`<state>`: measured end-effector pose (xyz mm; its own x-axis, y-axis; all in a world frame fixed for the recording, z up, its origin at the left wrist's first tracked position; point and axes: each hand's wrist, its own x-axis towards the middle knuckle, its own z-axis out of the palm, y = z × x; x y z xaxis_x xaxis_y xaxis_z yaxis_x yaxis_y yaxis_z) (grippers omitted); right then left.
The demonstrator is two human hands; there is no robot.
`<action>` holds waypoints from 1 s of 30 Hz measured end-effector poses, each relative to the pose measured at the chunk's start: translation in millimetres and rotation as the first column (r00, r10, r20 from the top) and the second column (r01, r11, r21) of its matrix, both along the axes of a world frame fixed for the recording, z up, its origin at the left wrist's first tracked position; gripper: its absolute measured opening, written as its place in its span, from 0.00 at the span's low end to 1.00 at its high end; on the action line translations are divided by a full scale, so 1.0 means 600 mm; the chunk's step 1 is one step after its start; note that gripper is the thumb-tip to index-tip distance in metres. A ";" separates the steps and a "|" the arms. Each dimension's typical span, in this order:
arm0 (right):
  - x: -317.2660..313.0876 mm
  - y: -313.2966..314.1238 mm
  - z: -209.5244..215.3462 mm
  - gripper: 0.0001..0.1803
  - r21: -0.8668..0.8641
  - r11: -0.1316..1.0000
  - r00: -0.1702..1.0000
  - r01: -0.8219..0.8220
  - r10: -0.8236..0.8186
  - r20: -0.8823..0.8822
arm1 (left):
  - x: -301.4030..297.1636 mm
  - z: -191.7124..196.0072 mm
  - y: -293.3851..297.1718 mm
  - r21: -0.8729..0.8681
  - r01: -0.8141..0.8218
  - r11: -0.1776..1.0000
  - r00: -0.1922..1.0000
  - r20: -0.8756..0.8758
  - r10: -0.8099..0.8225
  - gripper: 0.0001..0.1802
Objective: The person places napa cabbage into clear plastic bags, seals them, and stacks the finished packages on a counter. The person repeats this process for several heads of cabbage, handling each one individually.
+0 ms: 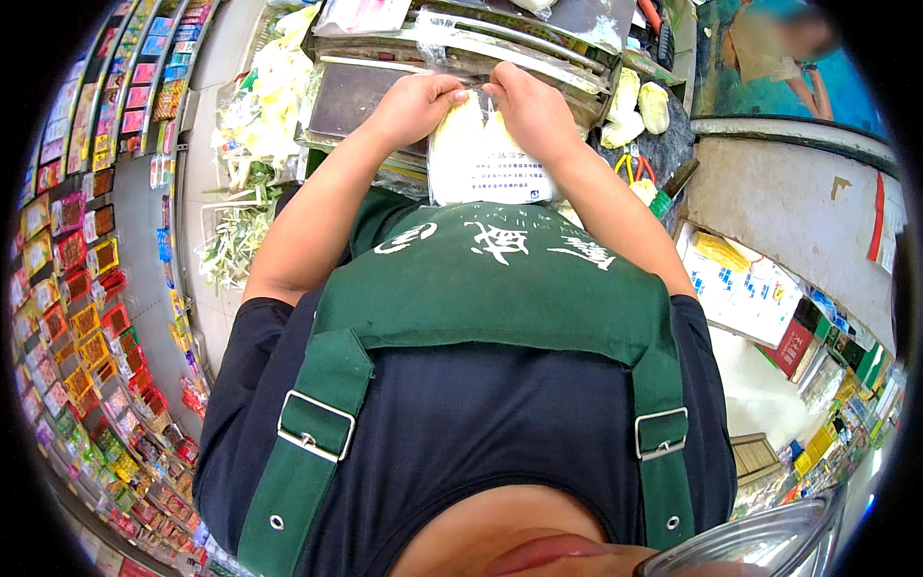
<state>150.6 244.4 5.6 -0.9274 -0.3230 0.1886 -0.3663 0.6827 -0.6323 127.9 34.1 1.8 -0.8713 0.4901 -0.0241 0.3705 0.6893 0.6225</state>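
Observation:
A clear plastic bag [495, 175] with dark print hangs close in front of my green apron. Pale yellow-white napa cabbage [456, 127] shows through its film. My left hand [415, 104] pinches the upper left part of the bag between thumb and fingers. Opposite it, my right hand [527, 106] has its fingers closed on the upper right part. Only a small gap separates the two hands at the bag's top. The fingertips partly cover the film there. Just beyond the hands is a worn wrapping station with a dark flat plate [358, 96] and metal bars.
More napa cabbages [654, 108] lie at the right, near red-handled scissors [638, 171]. Loose cabbage leaves [279, 96] are heaped on the left, with green trimmings [238, 226] below them. Shelves of colourful packets [82, 250] line the far left. A pale counter [798, 197] stands at the right.

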 end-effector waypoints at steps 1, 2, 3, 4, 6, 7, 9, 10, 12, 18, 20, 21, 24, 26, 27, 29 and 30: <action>0.003 -0.001 0.001 0.12 0.006 1.000 1.000 -0.008 0.008 0.010 | 0.006 0.001 -0.001 0.000 -0.002 1.000 1.000 0.012 0.002 0.14; 0.004 -0.002 0.000 0.12 0.012 1.000 1.000 -0.016 0.016 0.020 | 0.013 0.001 -0.003 0.000 -0.005 1.000 1.000 0.024 0.005 0.14; 0.005 -0.004 -0.001 0.12 0.009 1.000 1.000 -0.023 0.023 0.020 | 0.019 0.000 -0.006 -0.001 -0.008 1.000 0.999 0.035 0.008 0.15; 0.006 -0.007 -0.004 0.12 0.006 1.000 0.999 -0.030 0.030 0.020 | 0.023 0.000 -0.007 0.010 -0.022 1.000 0.997 0.080 0.021 0.15; 0.008 -0.009 -0.007 0.11 0.009 0.999 0.999 -0.041 0.041 0.011 | 0.030 0.000 -0.010 0.029 -0.056 0.998 0.984 0.170 0.050 0.16; 0.008 -0.009 -0.008 0.11 0.015 0.999 0.999 -0.044 0.044 0.000 | 0.029 0.000 -0.010 0.027 -0.048 0.998 0.984 0.173 0.042 0.15; 0.008 -0.008 -0.006 0.11 0.035 0.999 1.000 -0.022 0.022 0.005 | 0.023 0.003 -0.004 0.024 -0.027 0.999 0.984 0.177 0.022 0.14; 0.007 -0.006 -0.003 0.12 0.050 0.999 1.000 0.003 -0.004 0.019 | 0.020 0.010 -0.004 0.077 -0.077 0.994 0.984 0.168 0.063 0.14; 0.005 0.004 0.000 0.14 0.019 0.998 0.995 0.057 -0.055 -0.086 | 0.013 0.029 -0.010 0.183 -0.169 0.969 0.977 0.160 0.140 0.16; 0.043 0.106 0.023 0.20 -0.088 0.958 0.954 0.273 -0.282 -0.103 | 0.007 -0.026 -0.081 0.103 -0.468 0.877 0.865 0.254 0.432 0.25; 0.062 0.140 0.006 0.19 -0.118 0.932 0.913 0.344 -0.303 0.272 | 0.041 -0.020 -0.066 0.094 -0.446 0.890 0.809 0.468 0.355 0.25; 0.072 0.149 -0.010 0.20 -0.124 0.917 0.845 0.380 -0.290 0.450 | 0.048 -0.023 -0.056 0.162 -0.508 0.846 0.758 0.551 0.349 0.27; 0.076 0.147 -0.054 0.27 -0.313 0.861 0.775 0.400 -0.135 0.618 | 0.056 -0.018 -0.014 0.229 -0.573 0.787 0.660 0.699 0.277 0.31; 0.080 0.148 -0.058 0.33 -0.344 0.858 0.762 0.382 -0.082 0.642 | 0.060 -0.007 -0.008 0.301 -0.543 0.784 0.621 0.772 0.134 0.35; 0.081 0.147 -0.053 0.36 -0.360 0.856 0.755 0.372 -0.053 0.654 | 0.065 0.002 -0.011 0.365 -0.498 0.787 0.606 0.795 0.015 0.35; 0.088 0.149 -0.036 0.36 -0.486 0.814 0.699 0.318 0.145 0.700 | 0.076 0.014 -0.014 0.388 -0.402 0.829 0.632 0.773 -0.055 0.33; 0.094 0.144 -0.013 0.36 -0.519 0.791 0.666 0.324 0.199 0.719 | 0.082 0.026 -0.012 0.397 -0.325 0.858 0.708 0.704 -0.057 0.32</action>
<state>207.1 331.0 -2.3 -0.8489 -0.3309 -0.4122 0.4021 0.1018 -0.9099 177.3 26.7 17.5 -0.7613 0.4829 -0.4328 -0.3518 0.2531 0.9012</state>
